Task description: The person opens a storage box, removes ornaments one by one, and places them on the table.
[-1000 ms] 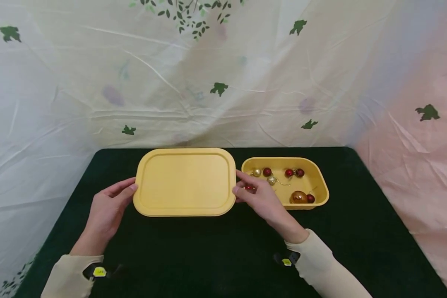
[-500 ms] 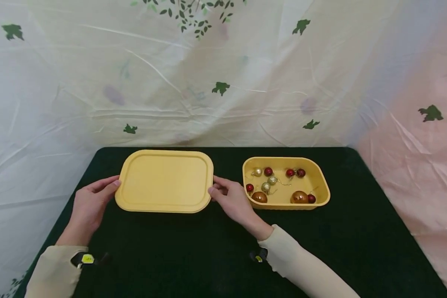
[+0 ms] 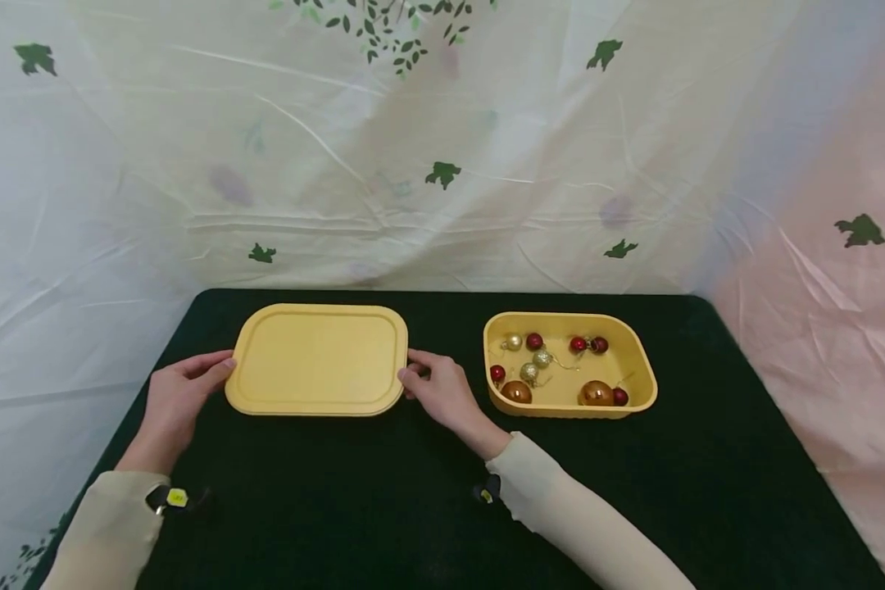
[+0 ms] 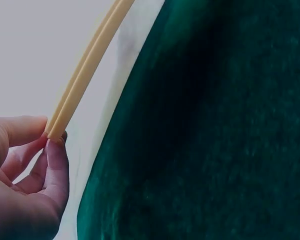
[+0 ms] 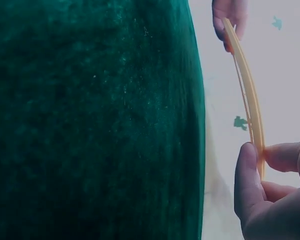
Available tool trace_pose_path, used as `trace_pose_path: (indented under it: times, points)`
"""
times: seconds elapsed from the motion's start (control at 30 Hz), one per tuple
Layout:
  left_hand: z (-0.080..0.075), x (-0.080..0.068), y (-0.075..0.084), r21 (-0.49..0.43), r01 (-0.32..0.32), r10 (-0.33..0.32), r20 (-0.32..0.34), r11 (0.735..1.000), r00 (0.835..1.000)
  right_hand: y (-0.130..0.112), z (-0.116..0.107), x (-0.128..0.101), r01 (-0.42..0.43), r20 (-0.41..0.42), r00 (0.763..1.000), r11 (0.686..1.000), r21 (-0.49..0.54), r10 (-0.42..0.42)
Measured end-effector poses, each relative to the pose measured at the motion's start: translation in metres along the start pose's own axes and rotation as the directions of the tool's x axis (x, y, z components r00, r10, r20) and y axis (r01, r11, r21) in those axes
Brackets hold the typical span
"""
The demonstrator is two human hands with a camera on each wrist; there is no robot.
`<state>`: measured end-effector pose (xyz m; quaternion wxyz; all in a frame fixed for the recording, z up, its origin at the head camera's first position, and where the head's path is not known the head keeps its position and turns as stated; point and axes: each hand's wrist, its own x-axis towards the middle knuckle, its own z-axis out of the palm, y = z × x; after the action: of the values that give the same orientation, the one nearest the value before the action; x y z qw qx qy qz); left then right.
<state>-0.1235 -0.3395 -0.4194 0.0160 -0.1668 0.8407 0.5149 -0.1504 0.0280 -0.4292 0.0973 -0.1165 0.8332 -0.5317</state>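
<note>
A yellow rectangular lid (image 3: 317,360) with rounded corners is held between both hands over the left half of the table. My left hand (image 3: 175,401) pinches its left end, thumb on one face and fingers behind. At the opposite end my right hand (image 3: 448,397) pinches the lid between thumb and fingers. Both wrist views show the lid (image 4: 85,75) edge-on; a gap separates it from the dark cloth in the right wrist view. To the right stands a yellow open box (image 3: 642,393) with several small red, gold and amber bauble ornaments (image 3: 596,393) inside.
Dark green cloth covers the table (image 3: 383,508). Behind it hangs a pale curtain (image 3: 339,164) with green leaf prints, meeting the table's far edge. More curtain, pinkish, lies at the right side.
Both hands have carried the lid leftward, away from the box, and slightly lower. Baubles at the box's left end that the right hand covered are now visible.
</note>
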Motion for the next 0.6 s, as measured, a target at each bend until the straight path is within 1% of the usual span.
trace_pose_path:
  times: [0.07,0.17,0.27,0.37,0.6]
  points:
    - [0.0,0.002,-0.001,0.029,0.011,-0.011,0.001,1.0,1.0,0.002,0.002,0.004,-0.018,0.01,1.0,1.0,0.014,0.018]
    - [0.0,0.005,-0.004,0.058,0.031,-0.03,-0.008,0.998,1.0,0.001,0.004,0.008,-0.04,0.049,0.998,0.999,0.02,0.039]
    - [-0.001,0.007,-0.006,0.081,0.052,-0.051,-0.01,0.995,0.999,0.0,0.007,0.013,-0.058,0.086,0.995,0.998,0.008,0.057]
    - [-0.003,0.009,-0.008,0.107,0.061,-0.062,0.004,0.992,0.998,0.0,0.009,0.018,-0.073,0.096,0.993,0.997,-0.015,0.074]
    - [-0.004,0.013,-0.011,0.154,0.032,-0.042,0.06,0.988,0.997,0.002,0.012,0.026,-0.128,0.134,0.982,0.99,-0.052,0.134]
